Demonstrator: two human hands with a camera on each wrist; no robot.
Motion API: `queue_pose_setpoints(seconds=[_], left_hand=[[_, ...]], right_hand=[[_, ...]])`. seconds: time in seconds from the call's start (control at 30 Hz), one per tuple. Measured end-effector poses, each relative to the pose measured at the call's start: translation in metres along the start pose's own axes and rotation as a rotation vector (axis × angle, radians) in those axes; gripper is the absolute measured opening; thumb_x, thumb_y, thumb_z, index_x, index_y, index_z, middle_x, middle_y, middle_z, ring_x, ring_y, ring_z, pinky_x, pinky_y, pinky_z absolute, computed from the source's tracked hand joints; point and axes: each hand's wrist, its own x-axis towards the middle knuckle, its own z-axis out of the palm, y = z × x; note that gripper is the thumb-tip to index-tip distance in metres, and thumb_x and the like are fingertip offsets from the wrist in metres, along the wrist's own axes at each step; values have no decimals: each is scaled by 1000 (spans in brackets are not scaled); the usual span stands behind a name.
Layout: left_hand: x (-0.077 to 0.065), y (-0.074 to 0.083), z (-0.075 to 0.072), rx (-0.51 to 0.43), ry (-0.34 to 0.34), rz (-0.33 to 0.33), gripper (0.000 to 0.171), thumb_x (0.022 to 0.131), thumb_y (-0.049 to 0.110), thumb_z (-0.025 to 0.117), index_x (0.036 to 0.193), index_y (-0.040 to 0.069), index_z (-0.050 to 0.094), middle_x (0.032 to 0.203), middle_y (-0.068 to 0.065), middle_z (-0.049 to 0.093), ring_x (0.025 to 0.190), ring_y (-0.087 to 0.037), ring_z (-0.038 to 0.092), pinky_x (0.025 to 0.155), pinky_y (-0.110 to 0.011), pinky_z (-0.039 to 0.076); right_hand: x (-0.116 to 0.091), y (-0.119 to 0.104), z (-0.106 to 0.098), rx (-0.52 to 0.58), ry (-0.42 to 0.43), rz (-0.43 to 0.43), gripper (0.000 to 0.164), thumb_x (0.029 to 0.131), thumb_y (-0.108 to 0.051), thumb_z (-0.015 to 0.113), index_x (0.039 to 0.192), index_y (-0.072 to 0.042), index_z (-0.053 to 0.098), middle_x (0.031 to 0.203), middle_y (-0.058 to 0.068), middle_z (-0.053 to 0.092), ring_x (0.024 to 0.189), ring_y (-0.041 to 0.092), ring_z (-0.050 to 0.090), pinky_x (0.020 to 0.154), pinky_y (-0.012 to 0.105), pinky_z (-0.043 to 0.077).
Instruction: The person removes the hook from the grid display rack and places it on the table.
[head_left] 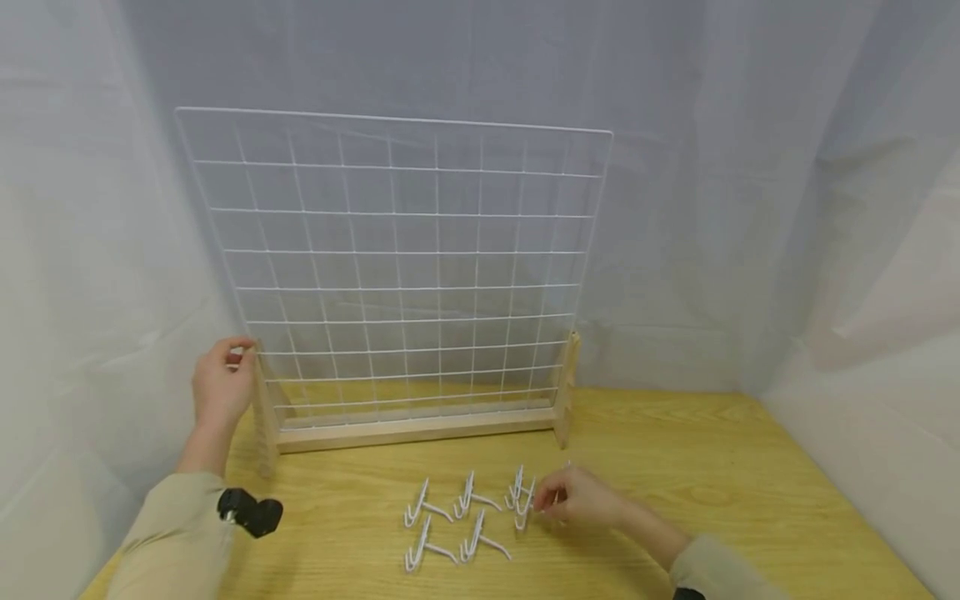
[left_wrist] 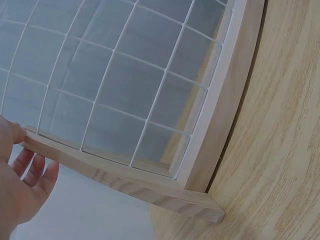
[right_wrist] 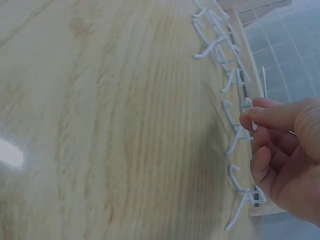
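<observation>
A white wire grid panel (head_left: 437, 252) stands upright in a wooden stand (head_left: 420, 432). My left hand (head_left: 223, 383) pinches the top of the stand's left wooden upright (left_wrist: 75, 155), thumb on one side and fingers on the other. Lower right of the panel, my right hand (head_left: 573, 498) is over the table. Between its thumb and forefinger it pinches a white wire hook (right_wrist: 264, 82), mostly covered by the fingers. Several more white hooks (head_left: 471, 542) lie on the table just left of that hand, in two rough rows.
The yellow wood-grain table (head_left: 675, 450) carries the stand and hooks. Pale sheeting (head_left: 712, 208) hangs behind and on both sides. The stand's right upright (head_left: 567, 387) rises behind my right hand. A black wrist camera (head_left: 251, 512) sits on the left sleeve.
</observation>
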Motion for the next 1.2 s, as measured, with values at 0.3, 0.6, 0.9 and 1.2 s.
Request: queue_pose_setpoints(seconds=[0.3, 0.6, 0.9, 1.2], left_hand=[[1, -1, -2, -4, 0, -10, 31, 96, 14, 43, 120, -2, 55, 104, -25, 54, 85, -29, 51, 63, -28, 37], [-2, -3, -1, -1, 23, 14, 28, 95, 12, 46, 116, -2, 58, 99, -25, 56, 81, -28, 52, 63, -26, 37], [-1, 0, 2, -4, 7, 37, 29, 96, 13, 45, 117, -2, 57, 99, -24, 55, 81, -28, 53, 62, -24, 37], [1, -4, 5, 4, 2, 72, 29, 96, 12, 44, 117, -5, 55, 99, -28, 55, 84, -36, 53, 68, -36, 38]], right_hand=[[2, 4, 11, -23, -24, 10, 11, 75, 6, 65, 82, -2, 68, 73, 4, 61, 65, 0, 51, 60, 19, 46], [-3, 7, 17, 50, -46, 70, 8, 77, 6, 65, 82, -1, 66, 71, -3, 58, 59, 2, 50, 54, 16, 43], [-5, 9, 18, -36, -13, 74, 14, 72, 8, 65, 79, -4, 67, 72, -1, 61, 61, 1, 49, 55, 19, 44], [-6, 6, 20, -81, -17, 70, 16, 75, 9, 64, 81, -6, 67, 79, -3, 61, 65, 0, 51, 59, 19, 45]])
